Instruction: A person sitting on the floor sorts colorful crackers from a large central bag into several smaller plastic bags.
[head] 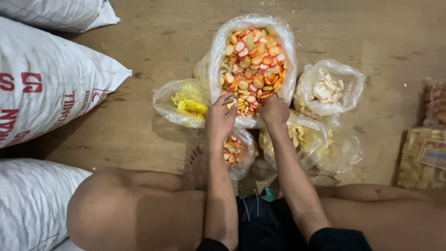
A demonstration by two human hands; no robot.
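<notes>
Bare floor (153,42) lies open above and left of the big bag of coloured crackers (253,65). Close around that bag crowd the yellow-cracker bag (183,104), the white-cracker bag (330,88) and two smaller bags (306,139) below it. White sacks (42,83) wall off the far left; packets (425,158) block the right.

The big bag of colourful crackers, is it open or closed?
Open. The big bag has its top rolled wide, the crackers show inside, and the left hand and right hand reach into it.
</notes>
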